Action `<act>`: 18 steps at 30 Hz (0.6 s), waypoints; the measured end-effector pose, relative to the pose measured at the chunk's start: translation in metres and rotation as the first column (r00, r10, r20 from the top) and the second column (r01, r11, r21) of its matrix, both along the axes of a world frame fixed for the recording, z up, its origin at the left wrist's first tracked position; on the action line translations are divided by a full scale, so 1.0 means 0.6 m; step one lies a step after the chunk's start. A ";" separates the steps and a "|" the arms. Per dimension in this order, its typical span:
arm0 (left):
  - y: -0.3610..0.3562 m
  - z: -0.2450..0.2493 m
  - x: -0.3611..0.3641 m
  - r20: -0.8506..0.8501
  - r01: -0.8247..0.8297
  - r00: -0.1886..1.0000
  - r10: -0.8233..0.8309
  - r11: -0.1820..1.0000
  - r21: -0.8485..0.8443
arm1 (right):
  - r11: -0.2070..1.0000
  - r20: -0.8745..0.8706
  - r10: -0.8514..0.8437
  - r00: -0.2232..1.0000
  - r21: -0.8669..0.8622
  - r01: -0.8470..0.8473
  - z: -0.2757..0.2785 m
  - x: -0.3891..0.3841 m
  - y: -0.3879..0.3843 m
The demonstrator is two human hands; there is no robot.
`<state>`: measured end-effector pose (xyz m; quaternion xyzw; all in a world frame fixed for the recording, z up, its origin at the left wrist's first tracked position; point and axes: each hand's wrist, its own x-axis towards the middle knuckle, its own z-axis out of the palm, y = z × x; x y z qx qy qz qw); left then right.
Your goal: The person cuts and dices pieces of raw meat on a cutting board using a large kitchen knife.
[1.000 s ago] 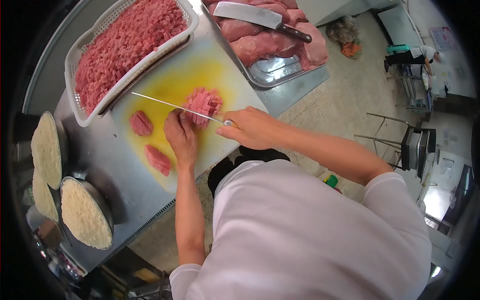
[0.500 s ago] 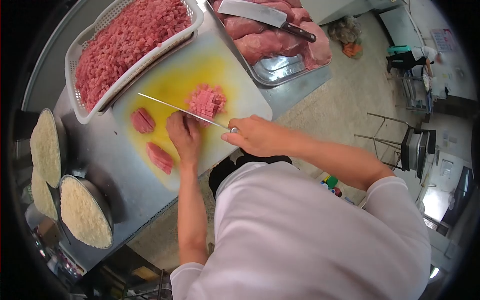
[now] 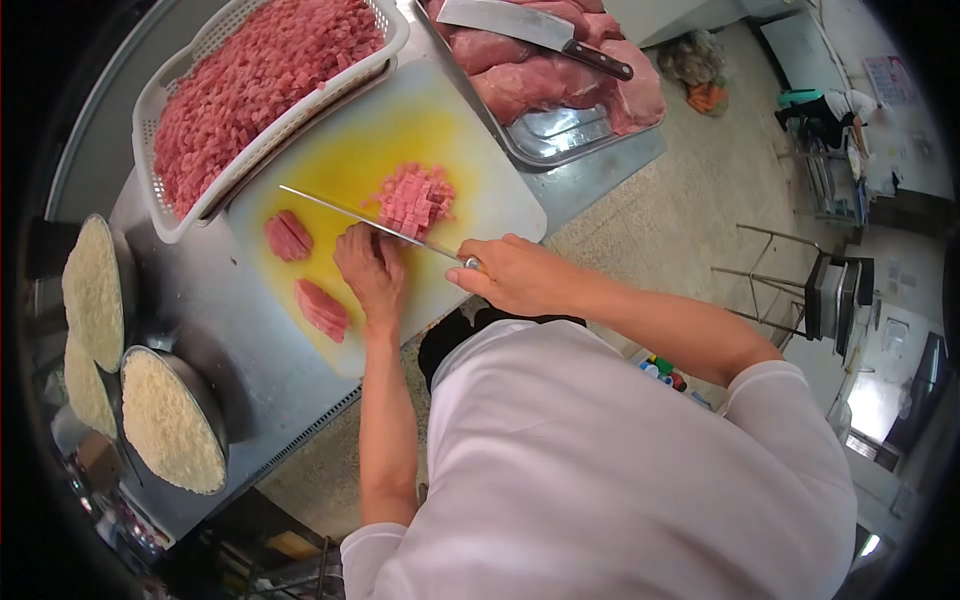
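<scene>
My right hand (image 3: 510,274) is wrapped round the handle of a knife (image 3: 340,210), whose long thin blade points to the upper left across a stained cutting board (image 3: 470,140). Against the near side of the blade, my left hand (image 3: 370,275) has its fingers curled down on a piece of meat, mostly hidden beneath them. Diced meat (image 3: 415,200) sits in a small pile just beyond the blade. To the left of my left hand lie two pieces of sliced meat (image 3: 289,236), the nearer one a longer strip (image 3: 322,310).
A white basket (image 3: 150,200) heaped with diced meat stands at the board's far left. Beyond the board, a metal tray (image 3: 560,150) holds large meat pieces and a cleaver (image 3: 530,28). Bowls of white grains (image 3: 170,420) stand at left. Another person (image 3: 840,110) bends far off right.
The view has shifted very slightly. Both hands and the knife stay in nearly the same place on the board, with the diced pile little altered.
</scene>
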<state>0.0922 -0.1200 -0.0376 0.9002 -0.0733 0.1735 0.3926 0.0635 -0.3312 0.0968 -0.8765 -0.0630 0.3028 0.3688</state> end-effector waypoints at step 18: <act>0.001 0.028 -0.024 -0.069 -0.034 0.997 0.032 0.999 -0.031 | 0.998 -0.081 0.039 0.996 0.044 -0.035 0.026 0.015 0.005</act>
